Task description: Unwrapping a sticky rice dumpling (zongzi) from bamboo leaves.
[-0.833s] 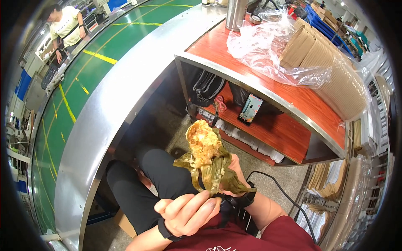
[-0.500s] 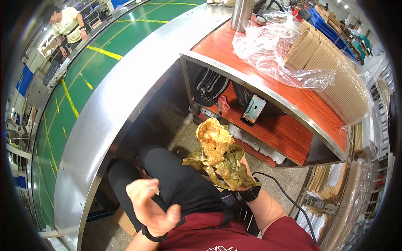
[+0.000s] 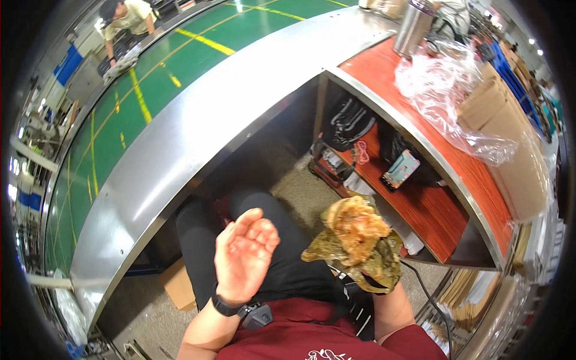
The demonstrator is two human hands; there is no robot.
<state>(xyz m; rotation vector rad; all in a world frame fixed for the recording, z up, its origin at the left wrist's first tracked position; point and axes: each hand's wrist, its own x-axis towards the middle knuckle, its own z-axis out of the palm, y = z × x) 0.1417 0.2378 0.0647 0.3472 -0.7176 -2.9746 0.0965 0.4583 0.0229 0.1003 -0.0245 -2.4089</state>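
My right hand (image 3: 390, 295) holds a sticky rice dumpling (image 3: 355, 225), its olive-green leaves (image 3: 375, 267) peeled back and hanging around the fingers. The exposed rice is golden and has an uneven, broken surface. Leaves cover most of that hand. Over my lap, my left hand (image 3: 245, 258) is raised with the palm showing, its fingers loosely curled and nothing in it. A black band with a small dark device (image 3: 257, 315) sits on the left wrist.
A curved metal counter edge (image 3: 180, 126) borders a green conveyor belt (image 3: 198, 60). Beyond it a person (image 3: 129, 24) leans in. On the red shelf unit are a steel tumbler (image 3: 413, 27), clear plastic (image 3: 441, 78) and stacked brown cardboard (image 3: 504, 132). A phone (image 3: 401, 170) stands on the lower shelf.
The view has shifted, so the shelf appears farther right. My left hand has turned and its fingers have curled more. The dumpling remains in my right hand. The far person now leans lower.
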